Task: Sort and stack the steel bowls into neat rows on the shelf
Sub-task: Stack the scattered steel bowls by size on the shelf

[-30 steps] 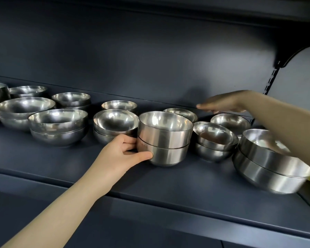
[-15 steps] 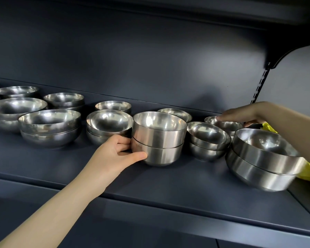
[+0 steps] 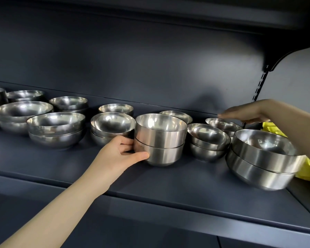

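The left hand [image 3: 118, 153] curls thumb and fingers round the lower bowl of the two-bowl stack [image 3: 159, 140] at the middle of the shelf [image 3: 168, 187], likely steadying it to nudge it into line. The right hand [image 3: 243, 111] reaches flat-fingered over a small back bowl [image 3: 222, 124]; blur hides whether it touches.

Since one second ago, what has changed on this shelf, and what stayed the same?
The right hand drew back to the right along the rear of the shelf: its fingertips, earlier left of the small back bowl, now hang over that bowl's left rim, open and empty. The left hand grips the middle stack as before, and no bowl visibly shifted.
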